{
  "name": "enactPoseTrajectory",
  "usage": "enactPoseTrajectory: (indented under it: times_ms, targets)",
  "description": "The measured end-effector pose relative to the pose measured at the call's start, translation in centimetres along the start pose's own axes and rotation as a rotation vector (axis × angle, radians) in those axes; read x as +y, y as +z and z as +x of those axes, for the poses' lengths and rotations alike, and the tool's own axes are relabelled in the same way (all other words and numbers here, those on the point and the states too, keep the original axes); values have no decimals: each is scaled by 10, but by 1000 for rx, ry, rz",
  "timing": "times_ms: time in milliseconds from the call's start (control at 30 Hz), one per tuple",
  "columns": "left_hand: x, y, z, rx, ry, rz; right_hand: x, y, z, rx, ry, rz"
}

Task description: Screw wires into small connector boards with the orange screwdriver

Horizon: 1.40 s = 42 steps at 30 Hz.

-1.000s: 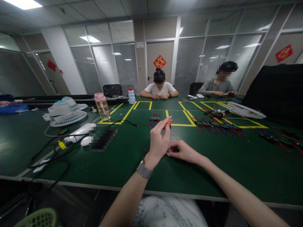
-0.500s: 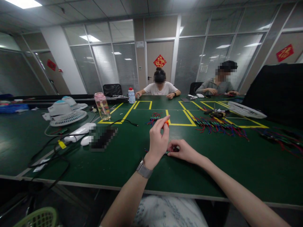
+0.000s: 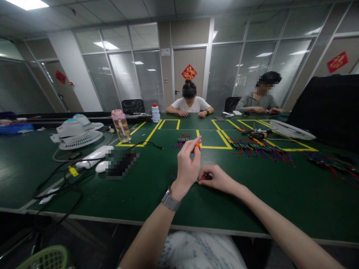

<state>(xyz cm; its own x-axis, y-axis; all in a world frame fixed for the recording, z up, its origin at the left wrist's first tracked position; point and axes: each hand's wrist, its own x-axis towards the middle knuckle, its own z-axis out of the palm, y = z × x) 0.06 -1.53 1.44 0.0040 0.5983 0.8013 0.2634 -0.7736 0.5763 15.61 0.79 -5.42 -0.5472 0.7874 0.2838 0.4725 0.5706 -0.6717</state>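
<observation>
At the centre of the frame we pinched an orange-tipped tool point(image 3: 198, 145) upright in our left hand point(image 3: 187, 169). Just to its right, our right hand point(image 3: 219, 179) pinched a small dark part point(image 3: 203, 177) against the green table point(image 3: 140, 186).

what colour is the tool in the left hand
The tool shows orange, best in the head view.
</observation>
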Motion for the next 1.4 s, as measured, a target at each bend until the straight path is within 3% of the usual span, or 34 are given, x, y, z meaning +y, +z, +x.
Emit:
enactPoseTrajectory:
  times_ms: [300,500,767,967,1167,1400]
  targets:
    - [-1,1,-1,75,-26,138,-2,-1,1,7,-7,-17]
    - [-4,1,-1,-17,-55,19,-2,-1,1,6,-13,-14]
    - [0,2,-1,-22,25,86,-1,0,0,12,-6,-15]
    - [1,-1,-2,-47,-2,-43,-5,0,0,24,24,6]
    - [2,0,-3,-107,105,-42,-6,1,2,41,26,44]
    - [1,1,-1,-28,115,64,-4,2,1,34,52,37]
